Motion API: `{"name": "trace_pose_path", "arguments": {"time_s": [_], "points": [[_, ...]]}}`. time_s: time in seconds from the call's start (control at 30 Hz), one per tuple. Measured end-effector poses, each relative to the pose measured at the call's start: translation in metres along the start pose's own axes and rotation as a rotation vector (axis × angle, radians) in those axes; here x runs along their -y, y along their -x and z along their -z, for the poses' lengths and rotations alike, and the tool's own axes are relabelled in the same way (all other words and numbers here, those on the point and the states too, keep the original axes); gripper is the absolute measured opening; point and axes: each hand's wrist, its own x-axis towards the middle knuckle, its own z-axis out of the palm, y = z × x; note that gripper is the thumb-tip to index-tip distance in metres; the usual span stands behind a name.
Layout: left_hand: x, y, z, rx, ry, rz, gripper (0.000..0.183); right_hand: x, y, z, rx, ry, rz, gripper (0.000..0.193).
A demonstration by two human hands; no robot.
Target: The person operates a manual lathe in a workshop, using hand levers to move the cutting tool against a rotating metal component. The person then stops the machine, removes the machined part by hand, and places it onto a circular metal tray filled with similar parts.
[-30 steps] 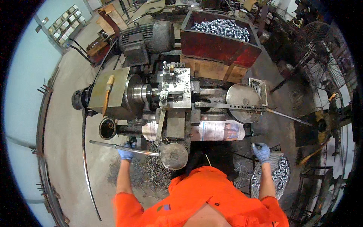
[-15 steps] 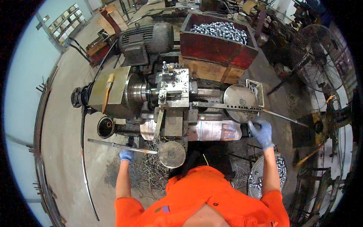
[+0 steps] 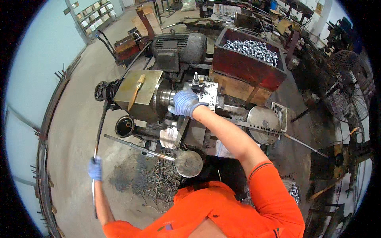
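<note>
Out at the left, my left hand in a blue glove is closed round a long metal lever that hangs from the left end of the lathe. My right hand, gloved too, reaches over the machine to the spindle nose. Its fingers are curled there, and what they hold, if anything, is hidden beneath the glove. Just right of that hand is the bright steel tool block with an upright bolt. A wooden-handled brush lies on the metal headstock cover.
A red box of shiny metal parts stands behind the lathe, beside the motor. Near me are a round metal disc with a rod and a perforated bar. Metal scraps litter the floor. A large fan stands right.
My right hand has gone from beside the right-hand disc to the spindle nose. My left hand has moved left from near the rod and taken hold of the long lever. The view has shifted.
</note>
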Motion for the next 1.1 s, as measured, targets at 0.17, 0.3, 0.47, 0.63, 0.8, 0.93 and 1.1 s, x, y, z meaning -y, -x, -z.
{"name": "trace_pose_path", "arguments": {"time_s": [0.17,0.3,0.47,0.63,0.8,0.93,1.1], "points": [[-0.105,0.089,0.044,-0.039,-0.045,0.031,0.052,-0.006,-0.002,-0.009,-0.088,-0.028,0.013,0.050],[-0.123,0.092,0.059,0.094,-0.011,0.121,0.050,-0.006,0.003,-0.007,-0.119,-0.084,0.003,0.048],[-0.128,0.095,0.060,-0.011,-0.033,0.064,0.048,-0.007,0.002,-0.008,-0.136,-0.093,-0.029,0.049],[-0.121,0.081,0.061,0.062,-0.041,-0.091,0.049,-0.003,0.026,0.022,-0.200,-0.018,0.010,0.053],[-0.213,0.105,0.122,0.296,0.879,-0.337,0.035,0.007,0.099,0.025,-0.518,-0.146,0.311,0.049],[-0.319,0.134,0.139,0.513,0.947,-0.678,0.036,0.021,0.152,-0.002,-0.562,-0.157,0.485,0.025],[-0.374,0.174,0.116,0.801,1.250,-0.660,0.038,0.011,0.194,-0.009,-0.592,-0.306,0.383,0.025]]}}
